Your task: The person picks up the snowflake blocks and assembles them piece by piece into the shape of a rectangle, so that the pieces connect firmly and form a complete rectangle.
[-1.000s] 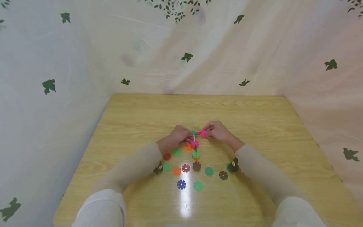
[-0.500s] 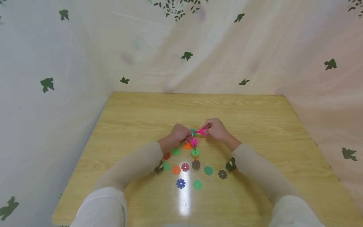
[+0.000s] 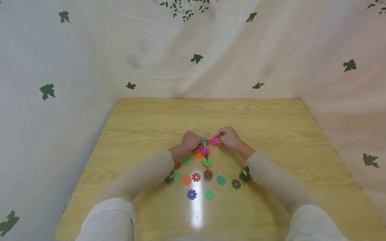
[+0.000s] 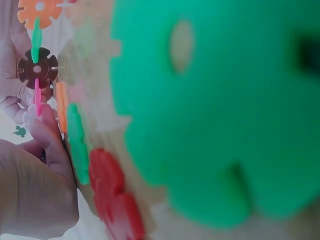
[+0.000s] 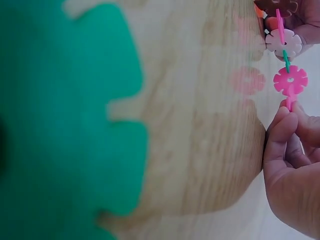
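Note:
A chain of notched plastic flower discs is held between both hands in the head view. My left hand [image 3: 190, 141] pinches it by the white disc [image 5: 283, 43] and the teal-green disc [image 3: 204, 140]. Fingers of my right hand [image 3: 229, 137] pinch a pink disc [image 5: 291, 103] at the chain's far end, slotted into another pink disc [image 5: 290, 80]. From the left hand the chain runs toward me through a pink disc [image 3: 205, 151], a brown one, a green disc [image 3: 207, 162] and an orange one to a brown disc [image 3: 208, 175].
Loose discs lie on the wooden table [image 3: 256, 117] nearer me: blue [image 3: 191, 194], light green [image 3: 209, 195], dark red [image 3: 196, 177], orange [image 3: 187, 180], teal [image 3: 221, 180] and brown [image 3: 236, 184]. More lie by the left forearm, including a green disc [image 3: 186, 160]. Patterned cloth walls [image 3: 193, 77] surround the table.
Both hands keep their pinch on the chain, nearly in place. The pink end disc has tilted slightly in the right fingers. The head view has shifted a little.

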The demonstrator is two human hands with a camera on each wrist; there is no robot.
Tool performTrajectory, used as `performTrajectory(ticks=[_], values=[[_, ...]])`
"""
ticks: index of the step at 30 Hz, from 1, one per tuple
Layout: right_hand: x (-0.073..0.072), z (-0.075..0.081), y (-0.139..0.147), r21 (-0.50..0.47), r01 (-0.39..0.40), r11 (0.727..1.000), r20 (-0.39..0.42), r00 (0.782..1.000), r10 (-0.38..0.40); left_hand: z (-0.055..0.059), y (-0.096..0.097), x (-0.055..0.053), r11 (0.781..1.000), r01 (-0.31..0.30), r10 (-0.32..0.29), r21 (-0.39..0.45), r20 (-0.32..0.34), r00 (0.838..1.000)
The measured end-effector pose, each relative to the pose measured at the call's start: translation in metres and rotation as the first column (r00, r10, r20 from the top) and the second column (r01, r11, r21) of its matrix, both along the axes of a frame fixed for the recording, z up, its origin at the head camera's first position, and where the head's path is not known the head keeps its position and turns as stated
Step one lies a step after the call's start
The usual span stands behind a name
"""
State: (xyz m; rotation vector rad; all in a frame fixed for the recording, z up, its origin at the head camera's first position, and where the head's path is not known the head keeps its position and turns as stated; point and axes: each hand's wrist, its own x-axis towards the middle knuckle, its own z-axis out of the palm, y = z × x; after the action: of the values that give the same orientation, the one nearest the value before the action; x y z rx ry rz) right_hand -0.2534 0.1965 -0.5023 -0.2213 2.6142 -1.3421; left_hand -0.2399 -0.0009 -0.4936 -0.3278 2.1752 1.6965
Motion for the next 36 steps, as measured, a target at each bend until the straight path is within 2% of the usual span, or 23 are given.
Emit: performTrajectory(ticks=[8,12,18,22,27,29,31,34,36], values=[[-0.001,-0.002,-0.005,0.043,0.001,0.999,-0.023,1.000,0.000,-0.005,-0.001,0.002,1.000,-0.010,0.010,0.021,-0.024,1.000],[0.000,-0.002,-0.004,-0.002,-0.008,1.000,0.017,1.000,0.008,-0.006,-0.003,0.003,0.999,0.009,-0.008,0.042,-0.026,1.000],[0.003,-0.003,0.001,-0.097,-0.016,0.995,0.057,0.998,0.021,-0.006,-0.010,0.002,0.992,0.088,-0.088,0.090,-0.007,0.996],[0.005,-0.002,0.002,-0.155,0.030,0.987,0.084,0.996,-0.017,-0.005,-0.012,-0.002,0.992,0.095,-0.095,0.085,0.005,0.995],[0.007,0.003,0.007,-0.228,0.105,0.968,0.139,0.987,-0.074,-0.005,-0.013,-0.006,0.990,0.086,-0.093,0.115,0.065,0.994],[0.010,0.008,0.010,-0.205,0.110,0.973,0.142,0.987,-0.081,-0.005,-0.013,-0.008,0.987,0.082,-0.094,0.135,0.083,0.992],[0.013,0.014,0.014,-0.130,0.074,0.989,0.107,0.992,-0.060,-0.005,-0.013,-0.009,0.985,0.079,-0.094,0.152,0.090,0.991],[0.022,0.023,0.012,0.022,-0.042,0.999,0.002,0.999,0.042,-0.006,-0.014,-0.010,0.982,0.075,-0.093,0.172,0.098,0.991],[0.029,0.028,0.004,0.109,-0.137,0.985,-0.073,0.987,0.145,-0.007,-0.015,-0.011,0.980,0.074,-0.095,0.183,0.104,0.990]])
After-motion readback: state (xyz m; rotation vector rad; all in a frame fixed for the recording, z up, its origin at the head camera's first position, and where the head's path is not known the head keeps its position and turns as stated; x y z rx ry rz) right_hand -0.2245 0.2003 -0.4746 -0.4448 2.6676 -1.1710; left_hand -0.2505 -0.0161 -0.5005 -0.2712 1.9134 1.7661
